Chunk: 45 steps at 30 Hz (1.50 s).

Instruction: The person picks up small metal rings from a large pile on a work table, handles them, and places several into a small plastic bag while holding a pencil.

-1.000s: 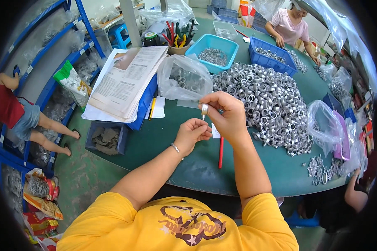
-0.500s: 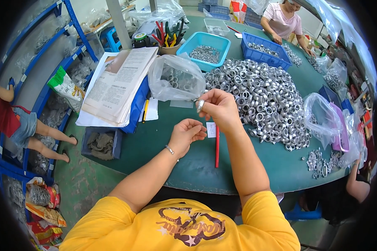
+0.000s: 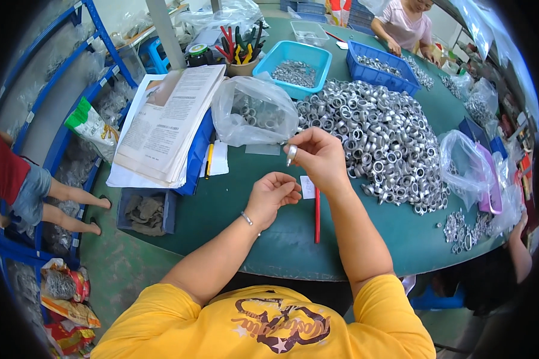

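Note:
In my right hand [image 3: 320, 157], raised over the green table, a silver metal ring [image 3: 291, 154] is pinched between thumb and fingers. Lower and to the left, my left hand [image 3: 273, 198] is closed with the fingers curled in against the thumb; whatever they may hold is hidden. Just right of my right hand spreads a large heap of silver metal rings [image 3: 377, 137]. A clear plastic bag [image 3: 254, 113] with several rings inside stands open beyond my hands. Between my wrists a red pen-like stick [image 3: 317, 221] lies below a small white paper slip [image 3: 307, 186].
Newspapers [image 3: 161, 125] cover a blue bin at left, with a bin of grey cloth [image 3: 145, 210] below. Behind stand a cup of pliers [image 3: 242, 66], a turquoise basin [image 3: 317, 57] and a blue basket [image 3: 383, 72]. Co-workers sit far right and near right; another person [image 3: 24, 179] is left.
The ring in my right hand has turned and now shows more edge-on. Both hands stay in nearly the same place. The person at left has shifted posture.

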Available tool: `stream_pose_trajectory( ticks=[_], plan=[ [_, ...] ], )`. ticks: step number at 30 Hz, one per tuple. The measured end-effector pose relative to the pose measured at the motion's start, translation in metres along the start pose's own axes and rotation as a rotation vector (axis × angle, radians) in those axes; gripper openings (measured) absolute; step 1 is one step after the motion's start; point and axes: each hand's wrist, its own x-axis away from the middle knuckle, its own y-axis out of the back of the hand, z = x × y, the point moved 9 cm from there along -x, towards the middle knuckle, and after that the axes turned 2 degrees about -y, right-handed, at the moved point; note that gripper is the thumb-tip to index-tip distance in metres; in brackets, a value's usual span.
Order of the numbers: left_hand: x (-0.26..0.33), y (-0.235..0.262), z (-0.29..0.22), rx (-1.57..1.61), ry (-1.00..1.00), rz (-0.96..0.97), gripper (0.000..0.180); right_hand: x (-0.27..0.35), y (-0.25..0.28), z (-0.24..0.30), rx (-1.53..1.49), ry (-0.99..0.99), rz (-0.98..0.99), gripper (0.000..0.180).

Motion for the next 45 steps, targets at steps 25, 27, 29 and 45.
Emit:
stream_pose_trajectory(
  ticks=[25, 27, 29, 45],
  plan=[
    [0.001, -0.001, -0.001, 0.022, -0.017, -0.052, 0.013, 0.004, -0.004, -0.018, 0.715, -0.058, 0.17, 0.013],
    [0.002, 0.001, -0.002, -0.013, -0.035, -0.062, 0.015, 0.004, -0.005, -0.022, 0.777, -0.12, 0.222, 0.015],
    [0.004, 0.001, -0.003, -0.039, -0.045, -0.072, 0.016, 0.006, -0.005, -0.027, 0.784, -0.177, 0.273, 0.017],
    [-0.002, 0.006, -0.021, 0.134, 0.001, -0.212, 0.026, 0.005, 0.01, -0.006, 0.766, -0.05, 0.296, 0.013]
  ],
)
